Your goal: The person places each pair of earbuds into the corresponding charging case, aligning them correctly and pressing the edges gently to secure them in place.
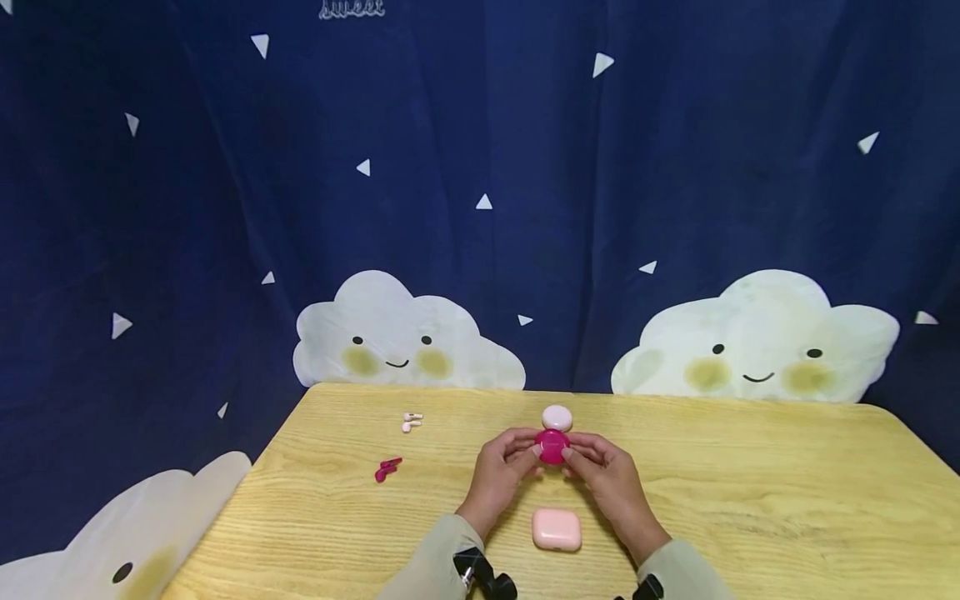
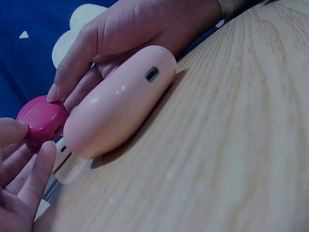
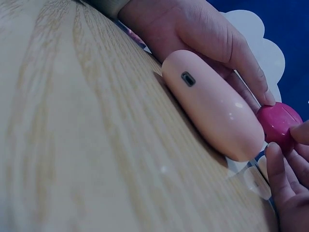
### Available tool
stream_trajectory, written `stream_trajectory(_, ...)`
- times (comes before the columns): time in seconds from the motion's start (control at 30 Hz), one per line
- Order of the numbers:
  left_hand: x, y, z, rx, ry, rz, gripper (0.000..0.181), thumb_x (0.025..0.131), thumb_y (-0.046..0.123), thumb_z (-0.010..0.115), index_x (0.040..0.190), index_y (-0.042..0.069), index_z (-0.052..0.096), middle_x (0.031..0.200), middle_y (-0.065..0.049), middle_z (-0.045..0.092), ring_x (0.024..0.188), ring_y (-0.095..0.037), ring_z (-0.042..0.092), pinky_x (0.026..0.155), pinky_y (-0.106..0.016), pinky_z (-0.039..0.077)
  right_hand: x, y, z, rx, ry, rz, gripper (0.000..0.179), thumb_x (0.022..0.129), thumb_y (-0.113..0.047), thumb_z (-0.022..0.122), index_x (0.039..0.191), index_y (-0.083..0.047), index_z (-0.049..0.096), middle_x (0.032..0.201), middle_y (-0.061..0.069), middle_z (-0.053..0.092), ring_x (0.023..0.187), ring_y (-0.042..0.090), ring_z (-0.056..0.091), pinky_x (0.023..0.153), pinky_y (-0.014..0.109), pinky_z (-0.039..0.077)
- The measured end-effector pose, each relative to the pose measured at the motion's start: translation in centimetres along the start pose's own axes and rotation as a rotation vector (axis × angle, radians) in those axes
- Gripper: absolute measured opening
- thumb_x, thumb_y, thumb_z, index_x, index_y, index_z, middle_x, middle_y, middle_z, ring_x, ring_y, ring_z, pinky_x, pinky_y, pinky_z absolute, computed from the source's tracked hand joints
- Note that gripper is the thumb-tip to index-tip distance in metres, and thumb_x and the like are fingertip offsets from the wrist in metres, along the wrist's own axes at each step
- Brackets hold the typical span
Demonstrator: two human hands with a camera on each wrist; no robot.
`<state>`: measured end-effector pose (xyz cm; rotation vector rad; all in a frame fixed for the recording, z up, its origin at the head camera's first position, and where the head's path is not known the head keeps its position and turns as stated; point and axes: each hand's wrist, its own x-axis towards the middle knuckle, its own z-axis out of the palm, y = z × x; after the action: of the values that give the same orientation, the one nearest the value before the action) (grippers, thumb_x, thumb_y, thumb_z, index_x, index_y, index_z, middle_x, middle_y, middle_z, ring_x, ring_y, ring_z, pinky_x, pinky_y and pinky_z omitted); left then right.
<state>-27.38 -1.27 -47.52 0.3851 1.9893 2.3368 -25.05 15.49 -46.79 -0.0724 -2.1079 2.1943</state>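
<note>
Both hands hold a small round magenta earbud case (image 1: 553, 447) between them, low over the middle of the table. My left hand (image 1: 498, 471) pinches its left side with the thumb on the near face. On the other side, my right hand (image 1: 613, 482) grips the case the same way. Both wrist views show the thumbs and fingertips at the edges of the magenta case. Its lid looks closed. Between the forearms lies a larger light pink earbud case (image 1: 557, 530), with a charging port (image 2: 152, 74) visible in the left wrist view.
Just behind the magenta case is a pale pink round case (image 1: 557, 417). Farther left on the wooden table (image 1: 787, 492) lie a whitish earbud pair (image 1: 410, 423) and a magenta earbud pair (image 1: 386, 471). A dark blue curtain (image 1: 450, 233) hangs behind the table.
</note>
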Motion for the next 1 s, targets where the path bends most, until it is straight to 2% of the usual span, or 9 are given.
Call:
stream_trajectory(0.2, -0.06, -0.04, 0.13, -0.022, -0.008, 0.003, 0.027, 0.091, 0.002, 0.064, 0.117, -0.005, 0.063, 0.102, -0.016, 0.067, 0.085, -0.019, 0.068, 0.076, -0.036, 0.057, -0.04, 0.11, -0.13, -0.008, 0.007, -0.026, 0.031, 0.087, -0.008, 0.070, 0.115, 0.004, 0.064, 0.105, 0.017, 0.070, 0.083, 0.015, 0.068, 0.070, 0.029, 0.057)
stream_trajectory(0.4, -0.20, 0.04, 0.03, -0.011, -0.002, -0.016, 0.026, 0.090, 0.000, 0.064, 0.116, -0.004, 0.063, 0.101, -0.016, 0.067, 0.088, -0.023, 0.068, 0.075, -0.034, 0.057, -0.01, 0.27, -0.06, 0.012, -0.001, -0.009, 0.030, 0.088, -0.006, 0.069, 0.115, 0.004, 0.063, 0.103, 0.017, 0.070, 0.082, 0.015, 0.067, 0.070, 0.030, 0.057)
stream_trajectory(0.57, -0.25, 0.05, -0.07, 0.007, -0.009, 0.004, 0.027, 0.091, 0.001, 0.063, 0.117, -0.005, 0.063, 0.101, -0.017, 0.066, 0.087, -0.024, 0.067, 0.074, -0.036, 0.058, -0.14, 0.14, -0.02, 0.000, -0.005, -0.010, 0.030, 0.089, -0.007, 0.069, 0.116, 0.003, 0.064, 0.103, 0.017, 0.070, 0.082, 0.016, 0.067, 0.070, 0.029, 0.057)
stream_trajectory(0.77, -0.42, 0.05, -0.12, 0.037, -0.015, 0.008, 0.030, 0.092, 0.004, 0.063, 0.122, 0.000, 0.061, 0.103, -0.018, 0.065, 0.085, -0.024, 0.066, 0.069, -0.038, 0.058, -0.33, 0.14, -0.13, -0.005, -0.024, -0.021, 0.034, 0.090, -0.007, 0.067, 0.123, -0.003, 0.062, 0.098, 0.020, 0.071, 0.074, 0.020, 0.067, 0.068, 0.030, 0.057)
stream_trajectory(1.0, -0.29, -0.07, -0.34, 0.053, -0.033, 0.044, 0.027, 0.094, 0.007, 0.061, 0.120, 0.005, 0.064, 0.104, -0.016, 0.066, 0.085, -0.022, 0.064, 0.066, -0.039, 0.058, -0.14, 0.36, -0.24, 0.004, -0.043, -0.049, 0.032, 0.090, -0.008, 0.067, 0.122, -0.008, 0.064, 0.097, 0.018, 0.071, 0.081, 0.023, 0.069, 0.069, 0.032, 0.058)
